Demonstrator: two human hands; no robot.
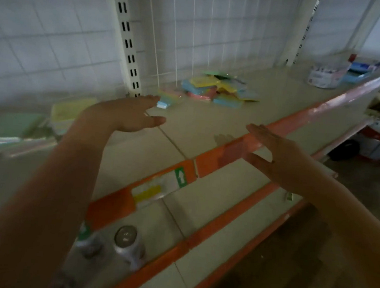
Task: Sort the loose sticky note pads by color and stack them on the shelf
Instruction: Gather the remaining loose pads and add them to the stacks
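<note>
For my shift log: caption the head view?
Both open hands, left and right, reach toward jumbled pastel sticky note pads on beige shelf.

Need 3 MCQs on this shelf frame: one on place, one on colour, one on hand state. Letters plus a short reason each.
1. Where does the loose heap of pastel sticky note pads lie?
A. at the back of the beige metal shelf, near the wire grid
B. on the floor
C. in the left hand

2. What colour is the front edge strip of that shelf?
A. blue
B. orange
C. black

3. What state is the left hand in?
A. gripping a pad
B. clenched in a fist
C. open, fingers straight, holding nothing

Answers:
1 A: the pads sit far back on the shelf, before the grid.
2 B: the strip shows orange along the shelf front.
3 C: its fingers stretch toward the pads, none held; the right hand is open too.
</note>
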